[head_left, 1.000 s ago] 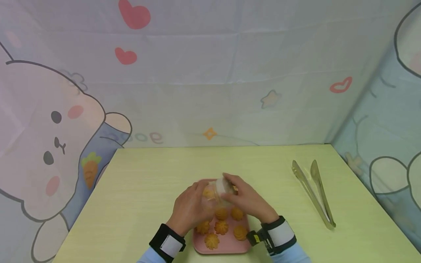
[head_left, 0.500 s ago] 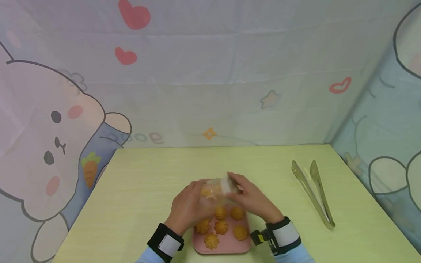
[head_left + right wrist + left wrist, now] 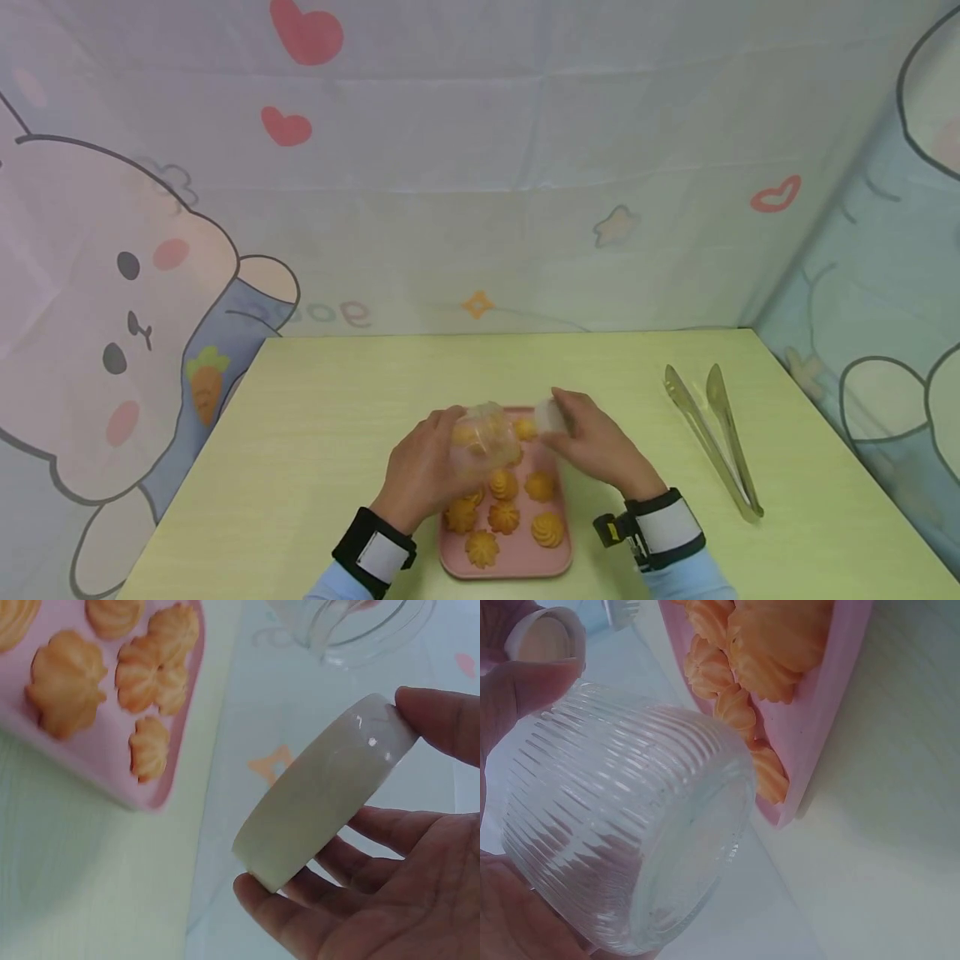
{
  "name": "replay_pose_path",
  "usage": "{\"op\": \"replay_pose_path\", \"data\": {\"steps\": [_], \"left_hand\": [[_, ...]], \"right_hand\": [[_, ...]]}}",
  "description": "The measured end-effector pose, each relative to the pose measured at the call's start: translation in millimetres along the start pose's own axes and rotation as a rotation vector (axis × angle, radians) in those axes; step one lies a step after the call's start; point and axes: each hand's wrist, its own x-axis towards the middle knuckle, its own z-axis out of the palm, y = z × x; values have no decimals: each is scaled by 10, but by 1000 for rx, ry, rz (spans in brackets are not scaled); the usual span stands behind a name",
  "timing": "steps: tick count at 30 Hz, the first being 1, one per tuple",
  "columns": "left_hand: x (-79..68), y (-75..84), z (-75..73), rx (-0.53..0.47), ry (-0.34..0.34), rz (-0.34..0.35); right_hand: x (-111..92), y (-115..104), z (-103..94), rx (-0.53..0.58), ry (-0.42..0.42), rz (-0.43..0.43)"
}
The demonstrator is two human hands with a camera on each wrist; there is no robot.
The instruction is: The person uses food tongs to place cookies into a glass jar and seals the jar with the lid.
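Observation:
My left hand grips a clear ribbed glass jar, tilted on its side above the pink tray. Through the jar's wall I see no contents in the left wrist view. My right hand holds a round white lid by its rim, between thumb and fingertips. The lid is apart from the jar, a short way to its right. Under both hands the tray carries several golden swirled cookies; the jar and left hand hide some of them in the head view.
Metal tongs lie spread on the pale yellow table to the right of the tray. A printed cloth with hearts and a cartoon animal stands behind the table and along its sides.
The lid has come away from the jar's mouth, moving right with my right hand. My left hand has shifted slightly left with the jar. Tray and tongs stay put.

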Motion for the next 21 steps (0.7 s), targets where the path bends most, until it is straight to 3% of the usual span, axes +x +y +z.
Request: {"op": "replay_pose_path", "data": {"steps": [11, 21], "left_hand": [[0, -10, -25, 5, 12, -5], [5, -9, -49, 28, -1, -17]], "right_hand": [[11, 255, -119, -253, 38, 54], [-55, 473, -175, -421, 28, 192]]}}
